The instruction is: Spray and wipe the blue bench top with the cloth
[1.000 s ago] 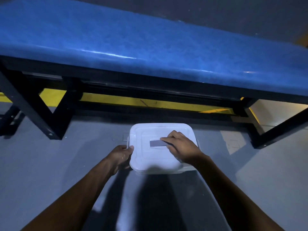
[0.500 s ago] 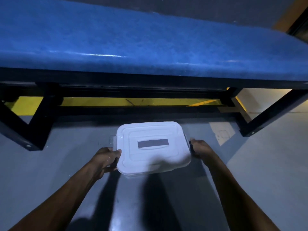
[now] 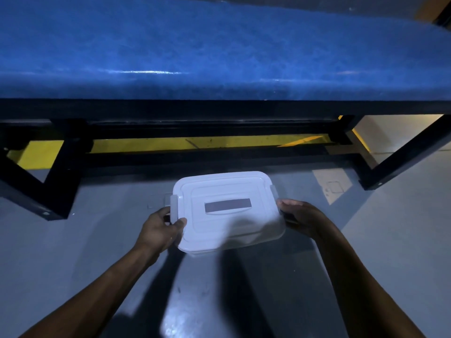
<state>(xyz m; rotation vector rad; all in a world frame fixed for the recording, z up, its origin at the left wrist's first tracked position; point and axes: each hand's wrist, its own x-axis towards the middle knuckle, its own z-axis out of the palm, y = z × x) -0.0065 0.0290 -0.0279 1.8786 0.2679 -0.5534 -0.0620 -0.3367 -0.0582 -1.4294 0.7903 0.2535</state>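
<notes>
Head view, looking down: two bare forearms reached forward from the bottom edge over a grey floor (image 3: 73,240). The left hand (image 3: 158,230) gripped the left side of a white lidded box (image 3: 227,211), thumb on the lid beside a side clip. The right hand (image 3: 302,218) held the right side, fingers curled under the rim. The lid was shut, with a grey strip across its middle. Whether the box touched the floor could not be told. Beyond it stood the counter (image 3: 219,52), its blue top glossy and bare, on a black frame (image 3: 58,181). Yellow paint showed under it.
</notes>
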